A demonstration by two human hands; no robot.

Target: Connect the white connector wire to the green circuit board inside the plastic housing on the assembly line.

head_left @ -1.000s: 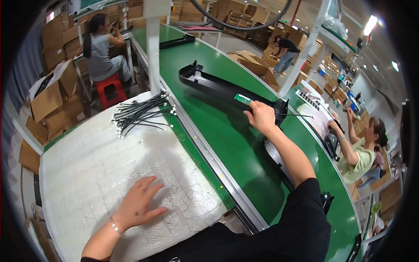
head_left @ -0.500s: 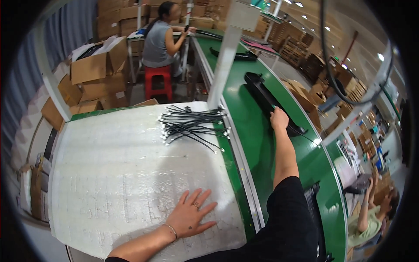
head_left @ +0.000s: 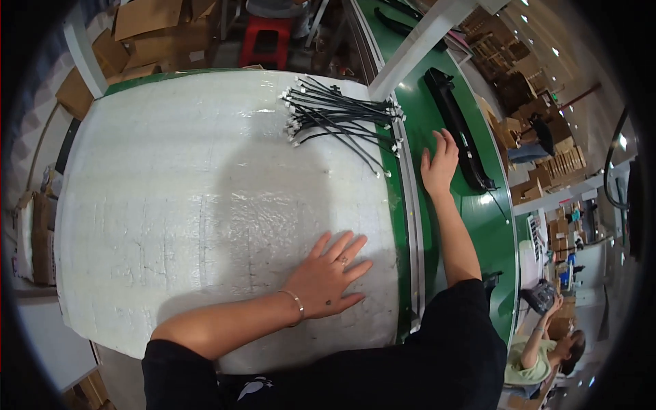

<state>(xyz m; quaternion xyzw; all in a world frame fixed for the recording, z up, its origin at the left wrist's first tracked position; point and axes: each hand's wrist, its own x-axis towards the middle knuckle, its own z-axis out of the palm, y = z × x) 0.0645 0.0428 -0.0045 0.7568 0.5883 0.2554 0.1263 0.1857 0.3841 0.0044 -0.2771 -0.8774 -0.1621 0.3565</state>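
Observation:
My left hand lies flat on the white film-covered tabletop, fingers spread and holding nothing. Over the green conveyor belt reaches my right hand, its thumb apart from the loosely bent fingers, with nothing visible in it. Just beyond those fingers lies a long black plastic part, with a thin wire trailing from its near end. A loose pile of short black cables with white connectors rests on the far right of the tabletop, left of my right hand.
A white post rises between tabletop and belt. More black parts lie farther up the belt. Beyond the table are a red stool and cardboard boxes. Across the belt, a person in light green holds a dark object.
My right hand has come off the black part and drawn back to its left. My left hand stays flat on the tabletop. The view has shifted, so the table sits higher in it.

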